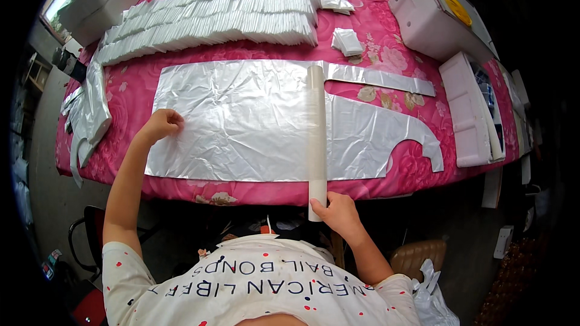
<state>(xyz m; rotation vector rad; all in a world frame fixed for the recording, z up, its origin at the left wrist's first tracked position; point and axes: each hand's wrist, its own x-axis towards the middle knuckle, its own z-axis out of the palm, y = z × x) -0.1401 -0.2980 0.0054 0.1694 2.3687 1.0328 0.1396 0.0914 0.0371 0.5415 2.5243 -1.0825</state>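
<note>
A thin silvery-white plastic apron (235,121) lies spread and creased on the table, its narrow strap and curved cut-outs toward the right. Across it, from far to near, rests a long pale tube (316,127). My right hand (339,212) grips the near end of this tube, just beyond the table's front edge. Over the apron's left part is my left hand (164,125), its fingers curled together. Whether they pinch the plastic or anything else is hidden.
A pink floral cloth (223,196) covers the table. Long rows of folded white packets (211,18) stand at the back left, with a small stack of packets (346,42) right of them. Foam boxes (420,18) flank the right side. Crumpled white plastic (93,111) hangs at left.
</note>
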